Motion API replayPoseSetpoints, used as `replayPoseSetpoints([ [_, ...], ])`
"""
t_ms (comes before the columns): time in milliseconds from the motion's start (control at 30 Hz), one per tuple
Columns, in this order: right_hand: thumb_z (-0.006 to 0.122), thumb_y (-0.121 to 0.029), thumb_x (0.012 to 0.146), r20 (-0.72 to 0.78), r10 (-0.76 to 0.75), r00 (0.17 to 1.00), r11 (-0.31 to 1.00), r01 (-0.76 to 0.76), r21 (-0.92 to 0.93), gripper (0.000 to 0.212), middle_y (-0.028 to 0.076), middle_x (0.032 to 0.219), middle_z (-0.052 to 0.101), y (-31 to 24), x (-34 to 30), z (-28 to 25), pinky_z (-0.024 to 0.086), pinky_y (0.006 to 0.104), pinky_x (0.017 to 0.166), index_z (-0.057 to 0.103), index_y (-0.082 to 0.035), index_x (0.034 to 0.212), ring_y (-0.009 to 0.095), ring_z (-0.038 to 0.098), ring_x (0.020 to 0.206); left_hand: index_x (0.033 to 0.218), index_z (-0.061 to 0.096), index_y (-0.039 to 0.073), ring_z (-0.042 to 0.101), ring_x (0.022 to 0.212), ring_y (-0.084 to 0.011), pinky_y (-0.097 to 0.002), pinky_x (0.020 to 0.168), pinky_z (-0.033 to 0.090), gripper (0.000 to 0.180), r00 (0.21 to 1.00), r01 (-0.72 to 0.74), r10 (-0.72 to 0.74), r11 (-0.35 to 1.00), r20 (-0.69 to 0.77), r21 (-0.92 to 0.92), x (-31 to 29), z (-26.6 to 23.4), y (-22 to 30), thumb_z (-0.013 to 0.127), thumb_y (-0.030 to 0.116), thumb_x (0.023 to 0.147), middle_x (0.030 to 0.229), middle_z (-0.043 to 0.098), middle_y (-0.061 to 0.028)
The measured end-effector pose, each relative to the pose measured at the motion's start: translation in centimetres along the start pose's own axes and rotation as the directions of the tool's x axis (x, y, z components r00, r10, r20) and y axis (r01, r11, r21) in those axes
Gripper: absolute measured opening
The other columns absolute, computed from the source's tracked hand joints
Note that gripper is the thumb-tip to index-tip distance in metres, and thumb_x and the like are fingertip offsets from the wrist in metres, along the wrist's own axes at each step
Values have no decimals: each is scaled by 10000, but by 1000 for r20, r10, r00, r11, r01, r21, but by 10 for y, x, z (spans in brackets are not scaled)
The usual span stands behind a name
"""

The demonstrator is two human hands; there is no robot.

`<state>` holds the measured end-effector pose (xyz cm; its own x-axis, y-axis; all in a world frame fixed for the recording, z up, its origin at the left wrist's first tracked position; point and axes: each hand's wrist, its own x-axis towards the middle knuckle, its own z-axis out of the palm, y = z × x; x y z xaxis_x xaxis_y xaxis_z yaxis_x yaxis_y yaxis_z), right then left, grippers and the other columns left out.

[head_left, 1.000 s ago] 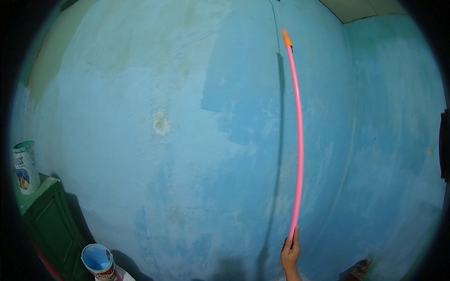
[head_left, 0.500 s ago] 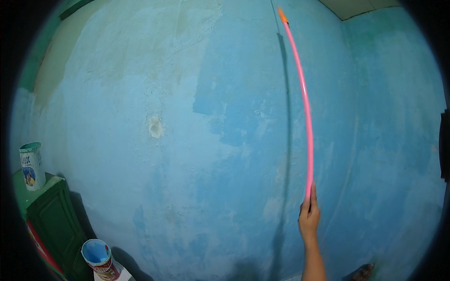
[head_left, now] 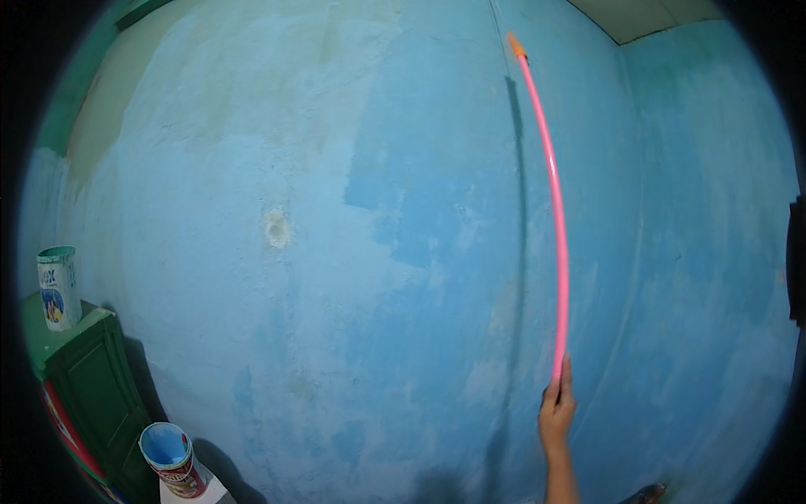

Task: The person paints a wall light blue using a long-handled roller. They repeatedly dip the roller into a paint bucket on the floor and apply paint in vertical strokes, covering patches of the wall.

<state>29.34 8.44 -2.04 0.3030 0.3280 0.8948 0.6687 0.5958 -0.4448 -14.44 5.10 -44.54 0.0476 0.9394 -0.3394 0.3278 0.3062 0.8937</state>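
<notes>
My right hand [head_left: 557, 407] grips the lower part of a long pink pole [head_left: 555, 181], its fingers closed around it. The pole rises steeply in front of the wall and leans a little to the left at the top, where it ends in an orange fitting [head_left: 516, 45]. Whatever is fixed above that fitting does not show clearly. Behind it stands the blue wall [head_left: 437, 277], patchy with lighter and darker paint, and the pole's shadow falls on it just to the left. My left hand is out of sight.
At the lower left, a paint bucket [head_left: 175, 466] with light blue paint inside rests on a white surface. A white can [head_left: 59, 290] with a green-stained rim sits on a green cabinet [head_left: 96, 386]. Some dark object [head_left: 648, 494] lies at the lower right edge.
My right hand and the pink pole have come down and slightly to the right. The pole's orange end sits lower against the wall, and its shadow has dropped too.
</notes>
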Motion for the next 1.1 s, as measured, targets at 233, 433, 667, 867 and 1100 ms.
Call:
replayPoseSetpoints([
  [233,398,-268,1052,-23,-52,998,997,50,-57,470,65,958,635,-79,151,-17,417,261,575,372,-147,1505,82,411,621,996,700,28,632,664,-183,-343,611,517,277,999,-33,35,997,31,-71,20,8,0,583,271,935,809,687,-97],
  [433,380,-271,1052,29,41,999,999,-41,-8,456,25,754,498,-135,212,-4,433,258,584,389,-191,1501,78,426,611,1017,704,37,609,710,-184,-347,636,505,321,999,-54,54,996,-3,72,20,-17,-7,591,322,921,848,685,-86],
  [667,374,-270,1053,-17,-100,995,994,99,-52,459,155,1154,631,-78,180,18,431,272,535,371,-223,1509,84,416,561,1020,704,38,585,673,-184,-353,621,495,342,998,-32,33,999,-52,18,7,-17,-4,598,344,912,823,675,-76],
  [867,372,-290,1057,49,39,998,999,-39,-14,463,186,1394,535,-66,107,14,443,271,581,365,-195,1510,88,443,611,984,705,31,590,637,-200,-367,611,503,329,999,-18,26,985,-47,169,39,-20,-50,607,334,902,806,676,-92],
  [1100,363,-309,1055,-45,-142,989,983,135,-126,470,59,807,543,-81,207,6,453,284,528,366,-192,1510,100,417,538,927,698,36,613,653,-215,-383,611,516,299,998,-3,9,995,-64,97,11,-32,-12,602,317,893,787,680,-102],
])
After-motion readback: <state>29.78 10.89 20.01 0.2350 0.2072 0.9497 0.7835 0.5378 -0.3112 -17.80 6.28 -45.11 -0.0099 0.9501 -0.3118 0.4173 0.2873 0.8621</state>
